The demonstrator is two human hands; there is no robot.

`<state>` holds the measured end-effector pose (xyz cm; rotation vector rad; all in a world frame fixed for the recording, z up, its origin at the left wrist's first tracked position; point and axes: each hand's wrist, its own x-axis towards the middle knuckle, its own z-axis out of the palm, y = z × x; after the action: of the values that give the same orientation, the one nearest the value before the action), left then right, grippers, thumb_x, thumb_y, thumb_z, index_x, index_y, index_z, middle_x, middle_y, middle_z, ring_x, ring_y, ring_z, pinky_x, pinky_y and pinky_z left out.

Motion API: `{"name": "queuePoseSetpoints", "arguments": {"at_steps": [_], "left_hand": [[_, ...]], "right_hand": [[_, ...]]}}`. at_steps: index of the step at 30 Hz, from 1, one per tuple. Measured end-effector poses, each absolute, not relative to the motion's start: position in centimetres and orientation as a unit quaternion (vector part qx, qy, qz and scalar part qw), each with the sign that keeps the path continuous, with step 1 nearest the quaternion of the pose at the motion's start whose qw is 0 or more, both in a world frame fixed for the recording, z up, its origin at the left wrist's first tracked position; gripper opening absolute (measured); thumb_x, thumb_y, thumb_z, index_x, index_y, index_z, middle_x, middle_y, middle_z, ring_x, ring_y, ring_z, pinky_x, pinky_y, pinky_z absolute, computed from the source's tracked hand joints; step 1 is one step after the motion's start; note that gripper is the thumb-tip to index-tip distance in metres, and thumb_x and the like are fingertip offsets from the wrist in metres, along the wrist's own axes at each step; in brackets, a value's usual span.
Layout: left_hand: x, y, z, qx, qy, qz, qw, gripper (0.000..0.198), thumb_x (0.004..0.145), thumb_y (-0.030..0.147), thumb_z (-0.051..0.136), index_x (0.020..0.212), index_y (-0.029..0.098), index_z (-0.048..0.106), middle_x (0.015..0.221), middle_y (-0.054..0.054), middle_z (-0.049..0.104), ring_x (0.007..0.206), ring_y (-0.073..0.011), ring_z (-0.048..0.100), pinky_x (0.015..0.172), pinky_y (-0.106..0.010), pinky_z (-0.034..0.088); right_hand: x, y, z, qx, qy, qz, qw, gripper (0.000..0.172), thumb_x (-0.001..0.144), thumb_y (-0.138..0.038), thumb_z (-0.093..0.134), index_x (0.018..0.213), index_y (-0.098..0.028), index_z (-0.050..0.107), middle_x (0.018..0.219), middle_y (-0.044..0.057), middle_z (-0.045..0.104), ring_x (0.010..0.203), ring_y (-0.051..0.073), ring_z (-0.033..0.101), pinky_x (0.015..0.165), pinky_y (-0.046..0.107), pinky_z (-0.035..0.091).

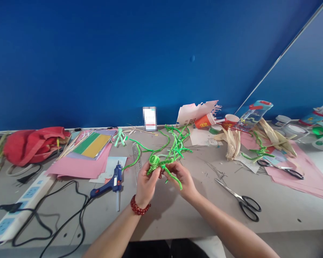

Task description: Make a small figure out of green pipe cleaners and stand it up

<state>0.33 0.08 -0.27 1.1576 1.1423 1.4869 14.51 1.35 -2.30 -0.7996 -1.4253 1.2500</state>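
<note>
My left hand [146, 184] and my right hand [182, 179] meet above the table's middle, both closed on a bright green pipe-cleaner figure [158, 163]. Its top is a coiled ball above my left fingers, and a loose green stem hangs down past my right fingers. A red bead bracelet [140, 208] circles my left wrist. Behind the hands lies a tangle of loose green pipe cleaners [176, 141].
A blue glue gun [109, 184] with a black cord lies left, beside pink paper [80, 166] and a power strip [21, 204]. Black scissors [244, 204] lie right. Corn husks [231, 141], paper cups [204, 121] and more scissors [282, 168] lie farther right. A red bag [32, 143] sits far left.
</note>
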Motion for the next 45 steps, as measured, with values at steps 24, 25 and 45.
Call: {"name": "queuePoseSetpoints", "arguments": {"at_steps": [24,25,45], "left_hand": [[0.4,-0.1,-0.9,0.525,0.446,0.606,0.399,0.012,0.084,0.03,0.065,0.078,0.02,0.066,0.073,-0.002,0.06,0.068,-0.0159,0.055,0.067,-0.027,0.047],[0.4,-0.1,-1.1,0.515,0.438,0.601,0.426,0.012,0.085,0.031,0.065,0.081,0.02,0.066,0.074,-0.001,0.06,0.067,-0.0153,0.055,0.065,-0.027,0.048],[0.2,1.1,-0.2,0.267,0.404,0.619,0.618,0.023,0.062,0.024,0.085,0.072,0.016,0.067,0.067,0.003,0.066,0.06,-0.0077,0.057,0.06,-0.018,0.048]], "right_hand": [[13.6,1.3,-1.5,-0.294,-0.412,0.693,0.513,0.028,0.08,-0.044,0.071,0.076,-0.019,0.062,0.064,-0.001,0.058,0.057,0.012,0.054,0.058,0.025,0.045],[13.7,1.3,-1.5,-0.297,-0.418,0.687,0.515,0.028,0.08,-0.044,0.071,0.076,-0.019,0.062,0.064,-0.001,0.058,0.058,0.012,0.054,0.058,0.025,0.045],[16.4,2.5,-0.3,-0.278,-0.827,0.07,0.483,0.024,0.09,-0.015,0.056,0.112,-0.024,0.063,0.098,0.009,0.071,0.088,0.02,0.066,0.076,0.032,0.054]]}}
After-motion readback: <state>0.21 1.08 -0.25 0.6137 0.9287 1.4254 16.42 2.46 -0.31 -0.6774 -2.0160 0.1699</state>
